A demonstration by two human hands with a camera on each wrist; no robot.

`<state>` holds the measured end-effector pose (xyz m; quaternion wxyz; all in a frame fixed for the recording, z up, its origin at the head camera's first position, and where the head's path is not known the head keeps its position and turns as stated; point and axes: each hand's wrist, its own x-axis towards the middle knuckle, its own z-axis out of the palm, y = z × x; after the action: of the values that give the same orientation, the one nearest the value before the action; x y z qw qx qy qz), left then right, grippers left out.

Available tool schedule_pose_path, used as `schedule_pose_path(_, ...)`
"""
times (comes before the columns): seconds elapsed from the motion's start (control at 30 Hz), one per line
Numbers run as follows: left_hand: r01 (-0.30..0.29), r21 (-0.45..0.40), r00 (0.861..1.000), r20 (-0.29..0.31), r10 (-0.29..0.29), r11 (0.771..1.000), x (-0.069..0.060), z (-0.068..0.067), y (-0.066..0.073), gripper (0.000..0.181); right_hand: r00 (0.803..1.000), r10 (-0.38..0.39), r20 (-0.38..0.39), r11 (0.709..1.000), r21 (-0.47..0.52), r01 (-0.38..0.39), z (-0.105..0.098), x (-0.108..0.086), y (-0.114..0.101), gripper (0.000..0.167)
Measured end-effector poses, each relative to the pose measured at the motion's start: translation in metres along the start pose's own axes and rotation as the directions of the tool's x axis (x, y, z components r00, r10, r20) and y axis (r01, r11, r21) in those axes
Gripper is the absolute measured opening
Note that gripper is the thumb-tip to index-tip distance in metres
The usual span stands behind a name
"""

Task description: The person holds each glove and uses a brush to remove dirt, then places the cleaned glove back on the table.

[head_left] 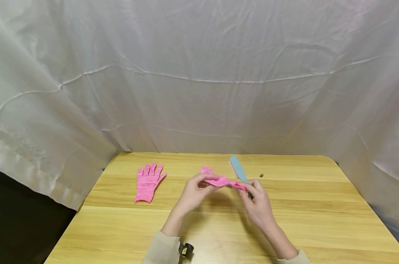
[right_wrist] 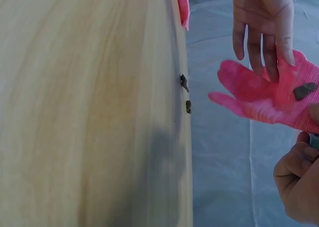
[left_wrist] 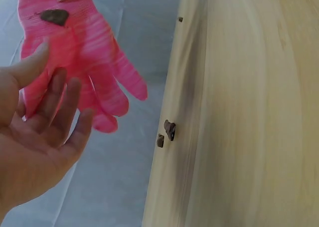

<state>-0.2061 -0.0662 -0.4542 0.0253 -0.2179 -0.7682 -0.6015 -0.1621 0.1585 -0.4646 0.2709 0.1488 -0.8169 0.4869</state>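
A pink knit glove (head_left: pixel 223 181) is held up between both hands above the table, a dark brown patch on its cuff in both wrist views. My left hand (head_left: pixel 193 191) has thumb and curled fingers around one part of it; they blur in the left wrist view. At the cuff, my right hand (head_left: pixel 259 205) pinches the knit. That hand also grips a light blue brush (head_left: pixel 238 169) with pale bristles, its handle mostly hidden by the fingers. Farther left, a second pink glove (head_left: pixel 148 183) lies flat, fingers toward the back.
Beneath the hands is a wood-grain table (head_left: pixel 318 220). A small brown bit (head_left: pixel 261 175) lies right of the brush; more brown pieces (left_wrist: pixel 169 129) show in the left wrist view. Grey-white cloth (head_left: pixel 199 110) hangs behind the table. A black device (head_left: pixel 186 250) sits at the left wrist.
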Motion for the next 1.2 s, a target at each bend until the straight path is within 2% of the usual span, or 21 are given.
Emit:
schedule_pose_path(0.17,-0.036,0.041,0.995,-0.088,0.039,0.999,0.001,-0.0001,-0.0012,0.014,0.996,0.082,0.02,0.996,0.027,-0.082,-0.0012,-0.0001,-0.0013,0.019)
schedule_pose_path(0.33,-0.064,0.074,0.991,-0.116,0.072,0.995,0.0013,-0.0004,-0.0006,0.011,0.987,0.155,0.042,0.988,0.003,-0.155,-0.0021,0.0001,-0.0013,0.016)
schedule_pose_path(0.43,-0.047,0.043,0.994,-0.094,0.051,0.998,0.0009,-0.0003,0.0006,0.008,0.977,0.203,0.07,0.979,-0.022,-0.202,-0.0027,0.0005,-0.0023,0.014)
schedule_pose_path(0.57,0.027,-0.051,0.999,-0.041,-0.029,0.998,0.0,0.0003,0.0014,0.012,0.954,0.272,0.125,0.962,-0.059,-0.266,-0.0038,0.0012,-0.0041,0.013)
schedule_pose_path(0.67,0.057,-0.056,0.997,-0.041,-0.06,0.997,-0.0005,0.0009,0.0014,0.016,0.942,0.298,0.151,0.954,-0.074,-0.29,-0.0041,0.002,-0.0052,0.013)
schedule_pose_path(0.8,0.069,-0.023,0.996,-0.061,-0.07,0.997,-0.0006,0.0019,0.0023,0.017,0.937,0.314,0.155,0.949,-0.075,-0.306,-0.004,0.0025,-0.006,0.012)
schedule_pose_path(0.97,0.081,-0.041,0.995,-0.049,-0.083,0.996,-0.0011,0.0041,0.0037,0.021,0.935,0.321,0.148,0.947,-0.071,-0.314,-0.0035,0.0026,-0.0052,0.012)
schedule_pose_path(1.07,0.068,-0.049,0.997,-0.019,-0.069,0.996,-0.0013,0.0045,0.0047,0.023,0.936,0.321,0.144,0.947,-0.066,-0.315,-0.003,0.0027,-0.004,0.011)
schedule_pose_path(1.2,0.03,-0.058,0.998,0.054,-0.027,0.998,-0.002,0.0041,0.0048,0.017,0.936,0.326,0.134,0.945,-0.068,-0.32,-0.0027,0.0029,-0.003,0.011)
